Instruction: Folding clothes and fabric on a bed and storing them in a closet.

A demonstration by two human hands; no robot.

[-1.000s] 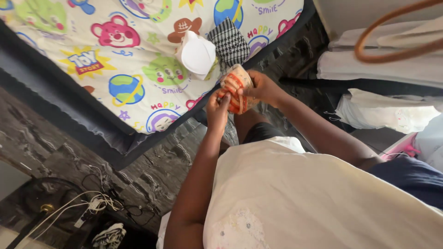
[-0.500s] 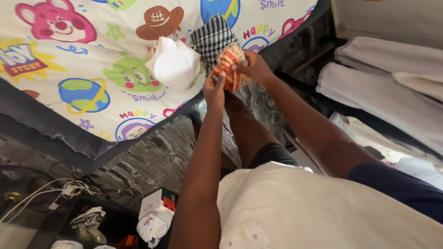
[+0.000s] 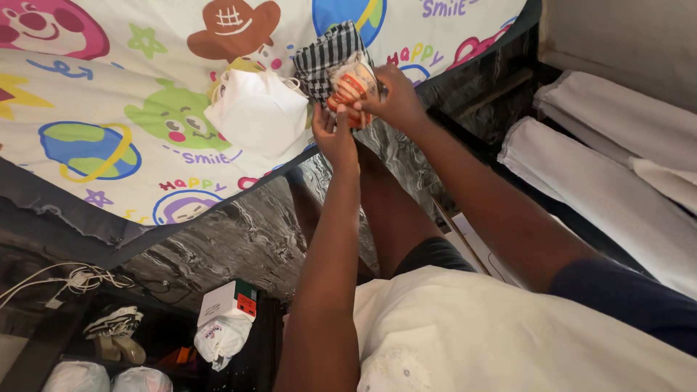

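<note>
Cloth: orange-striped, folded, above the bed edge, beside checked cloth.
R hand: fingers closed round cloth.
L hand: fingers pinch its lower edge, prob.
White cloth: left of checked cloth.

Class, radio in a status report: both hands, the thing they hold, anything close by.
Left hand and right hand both grip folded orange-and-white cloth. Cloth held above bed edge. Checked cloth and white folded cloth lie right beside it.
</note>
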